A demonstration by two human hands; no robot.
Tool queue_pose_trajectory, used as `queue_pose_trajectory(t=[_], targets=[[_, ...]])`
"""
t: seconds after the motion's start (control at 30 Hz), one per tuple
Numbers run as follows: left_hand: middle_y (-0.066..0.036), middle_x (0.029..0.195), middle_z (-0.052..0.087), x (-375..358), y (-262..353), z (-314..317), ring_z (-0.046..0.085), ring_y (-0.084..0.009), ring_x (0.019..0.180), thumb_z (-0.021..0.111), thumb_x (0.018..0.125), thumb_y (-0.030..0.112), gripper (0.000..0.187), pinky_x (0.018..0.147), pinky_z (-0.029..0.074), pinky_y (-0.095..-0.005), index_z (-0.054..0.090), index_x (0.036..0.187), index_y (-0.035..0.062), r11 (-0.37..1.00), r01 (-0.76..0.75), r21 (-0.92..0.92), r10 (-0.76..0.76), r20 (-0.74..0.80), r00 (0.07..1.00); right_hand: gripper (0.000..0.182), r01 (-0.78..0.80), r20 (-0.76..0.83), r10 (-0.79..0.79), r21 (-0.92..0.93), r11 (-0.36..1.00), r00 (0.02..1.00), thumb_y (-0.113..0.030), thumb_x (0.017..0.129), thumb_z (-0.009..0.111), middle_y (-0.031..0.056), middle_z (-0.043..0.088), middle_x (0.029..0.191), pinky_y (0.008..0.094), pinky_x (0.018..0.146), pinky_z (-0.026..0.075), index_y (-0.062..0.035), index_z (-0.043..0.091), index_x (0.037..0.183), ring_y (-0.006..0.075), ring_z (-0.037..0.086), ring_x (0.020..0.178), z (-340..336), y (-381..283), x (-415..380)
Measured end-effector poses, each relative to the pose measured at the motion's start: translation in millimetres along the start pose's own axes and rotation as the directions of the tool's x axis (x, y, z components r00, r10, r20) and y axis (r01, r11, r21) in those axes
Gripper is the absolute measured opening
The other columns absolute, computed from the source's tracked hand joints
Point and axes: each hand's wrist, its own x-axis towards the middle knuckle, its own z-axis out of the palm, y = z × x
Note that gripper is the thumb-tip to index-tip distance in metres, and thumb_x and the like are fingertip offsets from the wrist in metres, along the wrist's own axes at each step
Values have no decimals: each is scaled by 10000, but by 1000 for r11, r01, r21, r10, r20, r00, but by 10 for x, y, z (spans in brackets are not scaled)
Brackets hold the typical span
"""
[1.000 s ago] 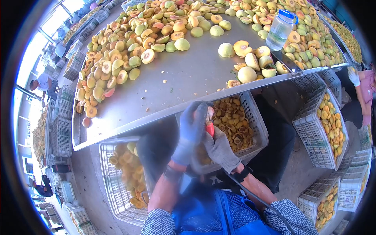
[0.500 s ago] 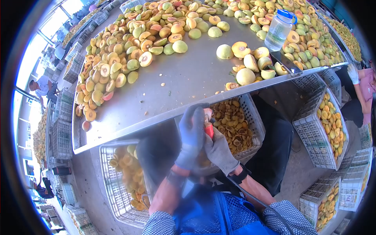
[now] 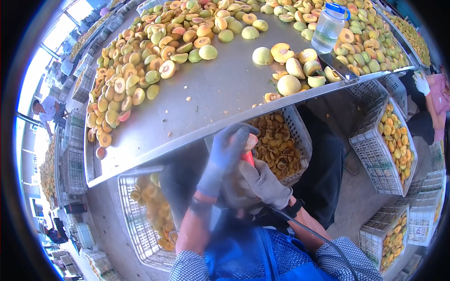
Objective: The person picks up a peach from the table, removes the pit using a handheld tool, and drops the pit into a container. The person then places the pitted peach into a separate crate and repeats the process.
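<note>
- Grey floor (image 3: 105, 210) under and around metal table (image 3: 201, 103); bright windows well off to table's left.
- Big heap of halved fruit (image 3: 140, 70) on table's left and far side, second heap (image 3: 370, 37) on its right.
- Small fruit cluster (image 3: 288, 85) near table's near edge, right of middle.
- Blue-lidded bottle (image 3: 326, 30) upright on table's right part; dark phone-like slab (image 3: 340, 68) just beside it, by near edge.
- Left hand (image 3: 225, 145), gloved, just off table's near edge: fingers closed round pale fruit piece (image 3: 252, 141).
- Right hand (image 3: 265, 182), gloved, same side of table, closed on red tool (image 3: 247, 158), its tip up at the fruit piece; exact contact blurred, can't tell.
- Dark cord (image 3: 328, 243) runs from right wrist area, away from table.
- Middle crate (image 3: 304, 136) below near edge, fruit pieces inside; left crate (image 3: 133, 220) below table's left part, also loaded.
- Tilted crate (image 3: 370, 154) and lower crate (image 3: 375, 234) right of table, both holding fruit.
- Person in white top (image 3: 47, 110) left of table; person in pink (image 3: 438, 93) right of it, gloved hand (image 3: 421, 83) raised.
</note>
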Motion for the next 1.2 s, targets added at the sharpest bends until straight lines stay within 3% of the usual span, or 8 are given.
queue_pose_trajectory(t=[0.13, 0.43, 0.5, 0.63, 0.83, 0.97, 1.1, 1.2], targets=[[-39, 875, 633, -35, 107, -97, 567, -83, 793, 531, 969, 297, 341, 724, 467, -230, 649, 1033, -17, 945, 170, -280, -110, 217, 970, 341, -86, 61, 81, 91, 992, 995, -346, 956, 491, 13, 562, 739, 300, 627, 433, -16, 576, 970, 92, 504, 699, -39, -42, -28], [-78, 895, 672, -31, -17, 63, 617, -104, 798, 601, 932, 182, 237, 724, 506, -242, 653, 978, -45, 995, -87, 56, 87, -3, 996, 318, 102, 41, -99, -56, 993, 994, -385, 984, 486, -57, 415, 580, 219, 404, 246, -85, 519, 884, 36, 344, 446, 58, -77, -14], [-82, 896, 674, -5, -78, -49, 618, -109, 801, 606, 929, 198, 254, 728, 506, -244, 651, 978, -47, 1000, 3, -22, 0, 98, 995, 330, -180, 152, 162, 116, 977, 975, -395, 977, 494, -51, 422, 576, 221, 400, 239, -80, 530, 884, 40, 337, 431, -29, 47, -3], [-95, 877, 671, 3, -127, -75, 624, -129, 804, 605, 925, 243, 307, 737, 506, -248, 637, 985, -56, 987, 79, -140, -39, 269, 962, 343, -222, 199, 187, 171, 960, 962, -397, 979, 481, -51, 420, 566, 227, 397, 243, -73, 534, 879, 44, 345, 430, -90, 109, -70], [-125, 861, 655, -7, -246, 62, 641, -169, 691, 555, 947, 335, 401, 646, 533, -283, 621, 986, -59, 930, 44, -364, -17, 77, 997, 375, 16, 59, -13, -50, 999, 998, -399, 982, 463, -51, 415, 557, 234, 402, 254, -72, 543, 816, 53, 349, 425, 1, 36, -46], [-138, 840, 653, -27, -272, 97, 633, -174, 642, 543, 949, 398, 458, 592, 531, -295, 612, 985, -54, 935, 30, -353, -8, 65, 998, 369, -110, 139, 85, 184, 977, 987, -402, 982, 466, -52, 416, 549, 241, 403, 261, -77, 541, 824, 55, 353, 425, -64, 100, -68], [-141, 821, 652, -36, -299, 106, 632, -185, 643, 485, 949, 504, 562, 599, 532, -297, 594, 976, -47, 873, 71, -482, 41, 219, 975, 363, -493, 412, 280, 627, 603, 867, -406, 983, 462, -46, 435, 546, 235, 408, 280, -76, 535, 849, 51, 367, 430, -189, 328, -52], [-142, 814, 652, -8, -380, 132, 638, -194, 666, 445, 947, 555, 616, 625, 539, -301, 588, 975, -43, 843, 80, -532, 39, 208, 977, 377, -297, 272, 185, 467, 833, 944, -423, 976, 468, -44, 431, 542, 234, 404, 275, -76, 527, 841, 50, 363, 426, -111, 278, -75]])
